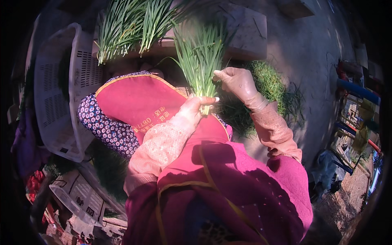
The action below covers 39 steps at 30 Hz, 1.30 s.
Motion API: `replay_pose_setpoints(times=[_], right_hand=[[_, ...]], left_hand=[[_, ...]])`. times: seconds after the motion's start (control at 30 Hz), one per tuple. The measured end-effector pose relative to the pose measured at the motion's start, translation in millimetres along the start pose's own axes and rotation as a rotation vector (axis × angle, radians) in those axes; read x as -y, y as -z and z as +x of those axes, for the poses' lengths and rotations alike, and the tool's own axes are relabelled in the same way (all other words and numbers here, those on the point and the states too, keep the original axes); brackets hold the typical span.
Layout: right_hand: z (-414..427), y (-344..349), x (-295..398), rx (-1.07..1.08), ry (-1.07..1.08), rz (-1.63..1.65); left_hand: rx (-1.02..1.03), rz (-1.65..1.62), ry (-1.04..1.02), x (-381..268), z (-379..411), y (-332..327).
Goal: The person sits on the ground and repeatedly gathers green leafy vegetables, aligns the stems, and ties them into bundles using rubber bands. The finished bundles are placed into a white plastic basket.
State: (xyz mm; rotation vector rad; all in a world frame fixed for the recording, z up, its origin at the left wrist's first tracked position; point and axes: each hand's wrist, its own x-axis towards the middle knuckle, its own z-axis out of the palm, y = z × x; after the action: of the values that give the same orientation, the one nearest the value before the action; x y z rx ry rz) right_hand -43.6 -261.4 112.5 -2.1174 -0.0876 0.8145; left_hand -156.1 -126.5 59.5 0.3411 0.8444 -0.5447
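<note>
My left hand (pixel 191 111), in a thin pale glove, grips a bunch of garlic chives (pixel 200 61) round its white stem ends. The leaves fan upward, away from my body, and their tips blur. My right hand (pixel 237 82), gloved too, is at the bunch's right edge with its fingers curled and the thumb drawn in. Whether a leaf is pinched in its fingertips cannot be made out. More garlic chives (pixel 122 30) lie in bunches at the upper left, cut ends towards me, on a low flat-topped block (pixel 248 33).
A heap of loose green trimmings (pixel 268 82) lies on the ground beyond my right forearm. To the left stands a white slotted plastic crate (pixel 75 79), with another crate (pixel 84 196) below it. A printed red apron (pixel 137 98) covers my lap. Assorted clutter (pixel 355 128) lines the right side.
</note>
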Motion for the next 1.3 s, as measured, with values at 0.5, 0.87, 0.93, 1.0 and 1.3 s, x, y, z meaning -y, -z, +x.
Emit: replay_pose_setpoints(times=[0.5, 0.87, 0.93, 1.0, 1.3], right_hand=[[14.9, -16.6, -23.0, -0.075, -0.166, 0.304], [-7.3, -27.1, -21.0, -0.13, -0.083, 0.516], [-5.2, -27.4, -20.9, -0.075, -0.084, 0.54], [-6.3, -25.3, -21.0, -0.068, -0.072, 0.525], [-14.1, -36.7, -27.8, -0.038, -0.13, 0.432]], left_hand=[[-0.046, 0.037, -0.077, 3.0, -1.3, -6.8], [0.006, 0.06, -0.096, 5.6, 1.6, -3.1], [0.017, 0.039, -0.117, 7.0, 3.8, -1.6], [0.027, 0.05, -0.111, 6.5, 3.6, -0.3], [0.006, 0.076, -0.112, 8.7, 5.5, 0.0]])
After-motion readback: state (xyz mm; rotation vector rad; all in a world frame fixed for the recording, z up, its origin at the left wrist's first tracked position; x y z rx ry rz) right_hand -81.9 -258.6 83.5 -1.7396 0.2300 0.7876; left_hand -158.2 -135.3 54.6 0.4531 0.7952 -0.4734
